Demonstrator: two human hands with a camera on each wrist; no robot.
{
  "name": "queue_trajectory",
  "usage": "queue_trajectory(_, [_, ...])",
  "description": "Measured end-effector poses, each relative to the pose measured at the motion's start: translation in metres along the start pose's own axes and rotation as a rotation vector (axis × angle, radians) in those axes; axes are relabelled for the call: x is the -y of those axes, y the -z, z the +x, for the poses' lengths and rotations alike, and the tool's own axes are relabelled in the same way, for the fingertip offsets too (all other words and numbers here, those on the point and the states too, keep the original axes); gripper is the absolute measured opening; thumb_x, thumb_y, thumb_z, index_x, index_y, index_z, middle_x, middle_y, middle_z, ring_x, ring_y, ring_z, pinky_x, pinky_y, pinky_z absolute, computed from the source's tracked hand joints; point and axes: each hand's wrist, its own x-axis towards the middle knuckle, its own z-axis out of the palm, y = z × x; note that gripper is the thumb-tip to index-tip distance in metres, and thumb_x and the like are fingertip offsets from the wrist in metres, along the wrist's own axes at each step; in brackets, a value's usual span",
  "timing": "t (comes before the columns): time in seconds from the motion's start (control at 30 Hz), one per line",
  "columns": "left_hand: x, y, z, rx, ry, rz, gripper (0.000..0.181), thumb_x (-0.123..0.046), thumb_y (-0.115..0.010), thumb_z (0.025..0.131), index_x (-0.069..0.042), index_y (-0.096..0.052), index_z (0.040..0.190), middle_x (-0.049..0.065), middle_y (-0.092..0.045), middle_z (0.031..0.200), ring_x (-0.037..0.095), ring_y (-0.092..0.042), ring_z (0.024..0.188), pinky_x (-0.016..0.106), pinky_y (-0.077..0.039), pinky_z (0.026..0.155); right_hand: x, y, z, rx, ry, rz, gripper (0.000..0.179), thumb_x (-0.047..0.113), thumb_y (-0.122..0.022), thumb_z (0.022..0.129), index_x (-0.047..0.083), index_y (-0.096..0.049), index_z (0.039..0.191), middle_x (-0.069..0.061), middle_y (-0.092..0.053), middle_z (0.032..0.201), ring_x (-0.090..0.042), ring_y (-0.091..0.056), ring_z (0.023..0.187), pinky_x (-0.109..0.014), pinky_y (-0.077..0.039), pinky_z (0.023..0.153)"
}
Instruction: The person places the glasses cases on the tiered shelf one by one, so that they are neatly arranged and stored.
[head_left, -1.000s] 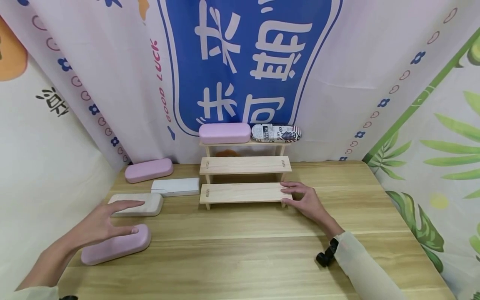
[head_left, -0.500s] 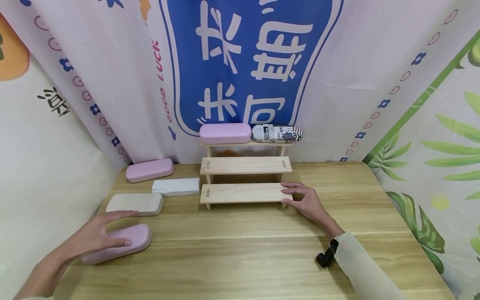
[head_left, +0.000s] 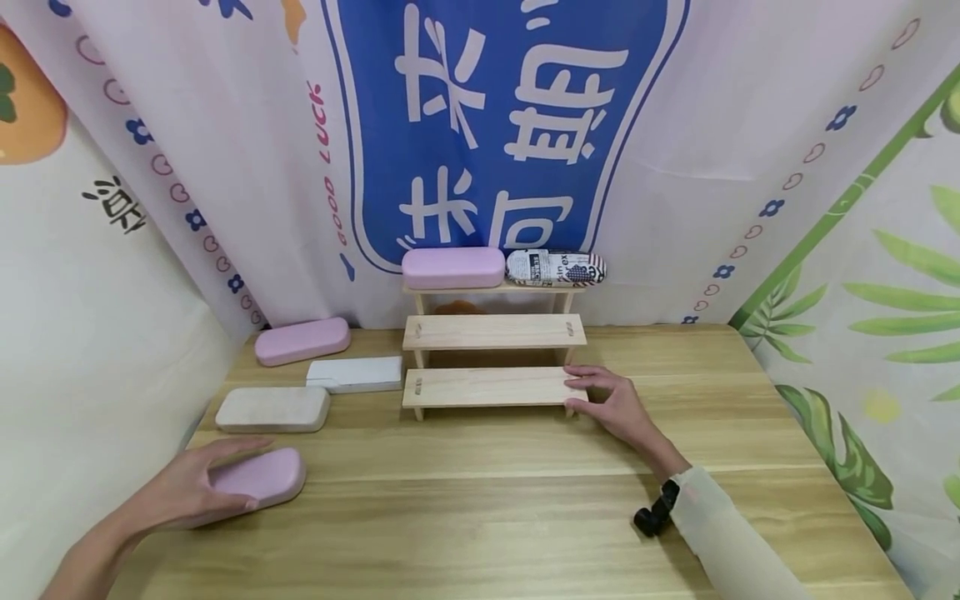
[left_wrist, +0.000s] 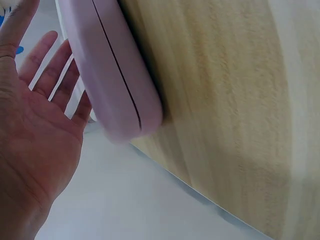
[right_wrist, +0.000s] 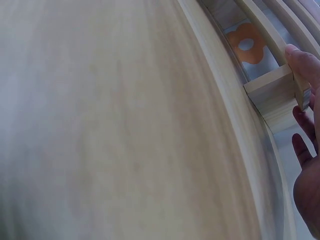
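In the head view, my left hand (head_left: 171, 492) spans a pink glasses case (head_left: 266, 477) at the table's front left, thumb along the near side and fingers at the far side. The left wrist view shows those fingers straight beside the case (left_wrist: 112, 75), whose lid seam is closed. My right hand (head_left: 621, 410) pinches the right end of the lowest step of a three-step wooden display stand (head_left: 487, 387). Its thumb (right_wrist: 300, 59) lies on the board's front edge in the right wrist view. On the stand's top step sit another pink case (head_left: 453, 267) and a newsprint-patterned case (head_left: 555, 267).
Left of the stand lie a white box-like case (head_left: 355, 374), a cream case (head_left: 272, 409) and a further pink case (head_left: 302, 342). A printed curtain (head_left: 667, 208) hangs behind the wooden table (head_left: 480, 533). A black strap (head_left: 660, 510) is on my right wrist.
My left hand has come down and toward me, from over the gap by the cream case to around the near pink case. My right hand stays on the stand.
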Motion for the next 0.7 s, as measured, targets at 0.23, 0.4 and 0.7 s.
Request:
queue_trajectory(0.23, [0.002,-0.002,-0.008,0.043,0.112,0.015,0.079,-0.032,-0.103,0.063,-0.017,-0.073,0.135,0.013,-0.075,0.125,-0.006,-0.059,0.109,0.013,-0.044,0.082,0.001,-0.002,0.000,-0.015,-0.015,0.025,0.033,-0.001,-0.087,0.084,0.002,-0.080,0.116,-0.014,-0.070,0.139,-0.037,-0.058,0.135,-0.014,-0.032,0.117])
queue_trajectory(0.4, [0.003,-0.002,-0.011,0.069,0.166,-0.004,0.078,-0.033,-0.102,0.065,-0.020,-0.072,0.136,0.010,-0.074,0.124,-0.005,-0.059,0.100,0.018,-0.047,0.076,0.017,-0.001,0.000,-0.015,-0.010,0.039,0.031,-0.001,-0.086,0.086,-0.003,-0.079,0.116,-0.018,-0.069,0.138,-0.038,-0.058,0.134,-0.014,-0.031,0.117])
queue_trajectory(0.7, [0.004,-0.002,-0.012,0.101,0.190,-0.042,0.078,-0.032,-0.101,0.068,-0.016,-0.071,0.138,0.017,-0.073,0.125,-0.004,-0.057,0.094,0.022,-0.047,0.072,0.032,0.000,-0.003,-0.012,0.000,0.063,0.031,0.000,-0.086,0.086,-0.002,-0.079,0.116,-0.018,-0.069,0.138,-0.039,-0.058,0.135,-0.014,-0.032,0.117])
